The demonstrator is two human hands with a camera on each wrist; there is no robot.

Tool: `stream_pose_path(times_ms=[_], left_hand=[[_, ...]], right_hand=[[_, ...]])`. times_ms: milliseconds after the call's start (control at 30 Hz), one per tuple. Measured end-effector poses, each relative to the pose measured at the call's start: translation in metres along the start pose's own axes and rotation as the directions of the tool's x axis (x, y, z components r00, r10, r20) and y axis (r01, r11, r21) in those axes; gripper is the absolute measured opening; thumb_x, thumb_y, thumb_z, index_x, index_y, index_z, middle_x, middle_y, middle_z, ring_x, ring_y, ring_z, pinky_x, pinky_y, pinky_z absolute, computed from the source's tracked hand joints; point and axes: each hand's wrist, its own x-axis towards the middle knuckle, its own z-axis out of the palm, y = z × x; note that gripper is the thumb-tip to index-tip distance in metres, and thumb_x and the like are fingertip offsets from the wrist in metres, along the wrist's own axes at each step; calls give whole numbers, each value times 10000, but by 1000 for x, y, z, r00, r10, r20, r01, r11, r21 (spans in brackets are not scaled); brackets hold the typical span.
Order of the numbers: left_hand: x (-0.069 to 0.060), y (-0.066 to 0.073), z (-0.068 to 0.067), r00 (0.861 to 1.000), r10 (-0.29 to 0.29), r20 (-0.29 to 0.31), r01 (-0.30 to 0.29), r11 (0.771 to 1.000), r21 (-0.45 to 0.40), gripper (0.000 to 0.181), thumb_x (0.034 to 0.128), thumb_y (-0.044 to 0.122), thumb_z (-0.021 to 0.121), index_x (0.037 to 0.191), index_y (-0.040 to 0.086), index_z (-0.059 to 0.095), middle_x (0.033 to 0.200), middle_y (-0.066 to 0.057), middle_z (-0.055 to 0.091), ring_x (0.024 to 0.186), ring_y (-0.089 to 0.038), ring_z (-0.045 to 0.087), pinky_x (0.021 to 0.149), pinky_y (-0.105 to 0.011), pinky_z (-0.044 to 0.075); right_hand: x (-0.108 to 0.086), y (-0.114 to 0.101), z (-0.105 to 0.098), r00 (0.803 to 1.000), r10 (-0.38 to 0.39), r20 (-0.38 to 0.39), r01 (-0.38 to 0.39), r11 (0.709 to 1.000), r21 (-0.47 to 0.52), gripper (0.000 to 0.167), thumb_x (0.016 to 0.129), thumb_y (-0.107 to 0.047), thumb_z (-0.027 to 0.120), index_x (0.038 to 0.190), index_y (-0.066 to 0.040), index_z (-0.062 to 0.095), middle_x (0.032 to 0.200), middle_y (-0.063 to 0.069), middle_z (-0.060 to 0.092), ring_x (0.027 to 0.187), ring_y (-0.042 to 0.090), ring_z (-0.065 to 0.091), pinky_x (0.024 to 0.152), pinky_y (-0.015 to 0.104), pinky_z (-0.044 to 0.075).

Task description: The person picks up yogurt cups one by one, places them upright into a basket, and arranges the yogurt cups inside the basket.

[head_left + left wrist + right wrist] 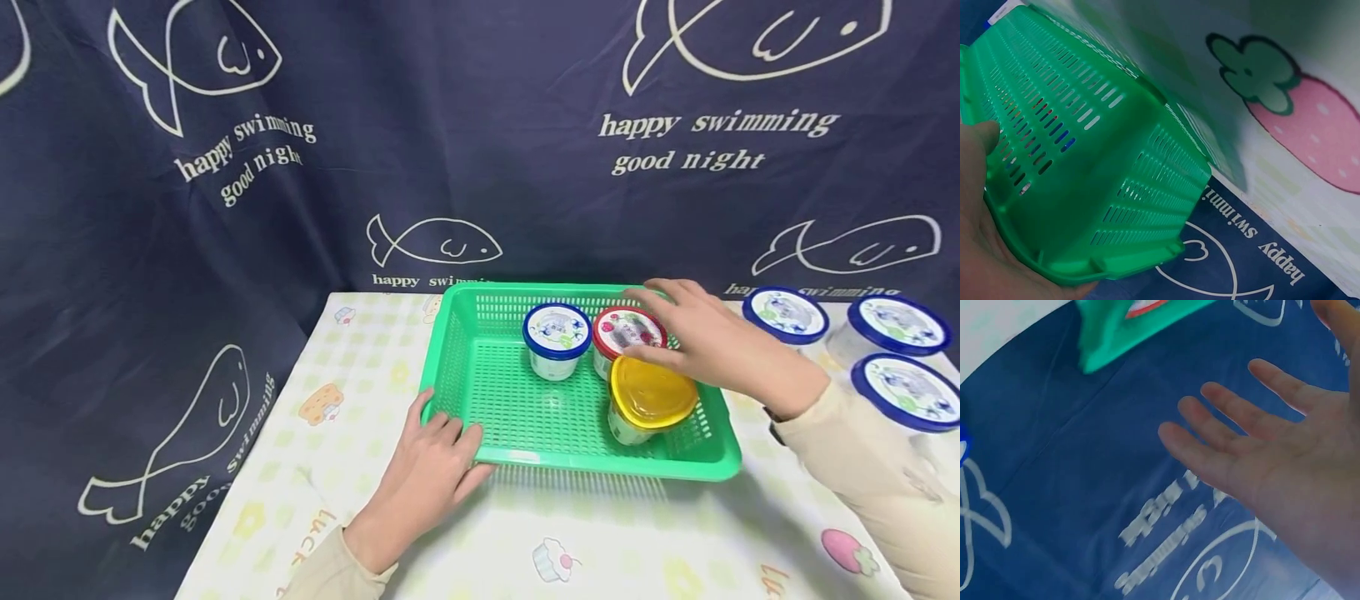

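A green plastic basket (551, 457) stands on the table, and my left hand (427, 462) grips its rim at the front left corner. The left wrist view shows the basket's slotted wall (1110, 140) close to that hand (982, 250). Inside are a blue-lidded tub (557, 329), a red-lidded tub (626, 329) and a yellow-lidded tub (652, 392), which leans at the right. My right hand (708, 342) hovers over the red and yellow lids. In the right wrist view its fingers (1225, 412) are spread, with nothing held.
Three blue-lidded tubs (786, 313) (898, 323) (909, 392) stand right of the basket, near my right forearm. A patterned cloth (555, 533) covers the table. Behind it hangs a dark blue curtain (487, 125) with white fish drawings.
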Motion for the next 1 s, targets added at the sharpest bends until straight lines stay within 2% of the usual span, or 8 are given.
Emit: stream_pose_path(times_ms=[167,267,567,800,1000], left_hand=[[-2,1,0,1000,-4,7,4,1000,-9,480,1034,517,345,856,137,577,640,29,490,625,-216,518,1071,-620,337],[-2,1,0,1000,-2,11,3,1000,-14,490,1041,509,326,879,132,593,648,21,505,636,-223,528,1074,-622,328],[-3,0,-1,1000,-2,14,2,1000,-24,439,1016,500,408,864,133,594,660,6,525,652,-235,538,1066,-635,331],[0,2,-2,1000,-1,7,1,999,-32,495,1041,501,339,841,124,590,656,0,528,655,-245,543,1063,-633,333],[0,2,-3,1000,2,13,-2,1000,-31,505,1044,495,333,838,117,597,653,-8,536,650,-243,531,1062,-637,335]], right_hand=[[-17,21,-3,993,11,-121,-12,1000,-4,760,792,-363,828,1405,-48,508,1340,240,509,1254,478,419,1013,693,346],[-27,31,-2,986,26,-163,-27,1000,0,756,778,-336,839,1384,-18,517,1305,245,523,1216,491,436,998,678,351],[-56,51,-2,972,77,-224,-78,997,8,725,793,-296,820,1370,20,516,1318,289,511,1200,522,439,994,671,335],[-85,74,-1,954,205,-216,-207,978,18,726,838,-346,772,1368,53,477,1319,361,456,1201,571,394,989,716,296],[-105,95,-3,937,246,-248,-246,969,32,722,846,-342,763,1360,73,472,1302,383,465,1183,596,398,1016,714,270]])
